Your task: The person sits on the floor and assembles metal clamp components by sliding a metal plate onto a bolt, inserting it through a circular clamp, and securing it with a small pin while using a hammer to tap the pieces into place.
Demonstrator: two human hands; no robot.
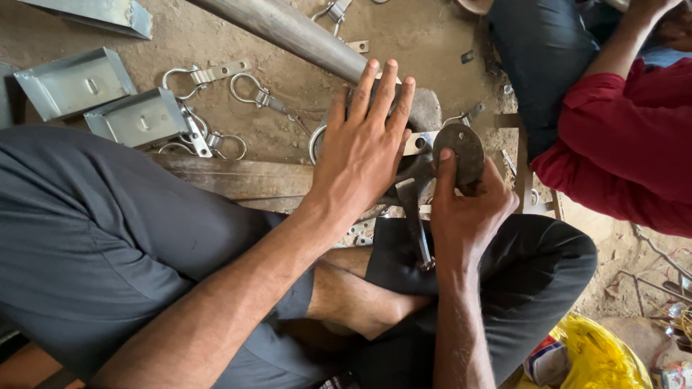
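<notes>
Head view: L hand (364, 148) lies flat, fingers spread, pressing metal parts onto the stone block (425, 108) on the dirt floor. R hand (465, 209), grip closed, pinches round metal disc (459, 151) beside it. Step judged: aligning disc w/ parts; next move needs steady positioning.

A crumpled yellow plastic bag (602, 353) lies on the dirt floor at the bottom right. Touching the bag's left edge sits a small box-like package (546, 360), white with red and blue patches. Just right of the bag, at the frame's corner, another small package (674, 374) shows, pale with red.
</notes>
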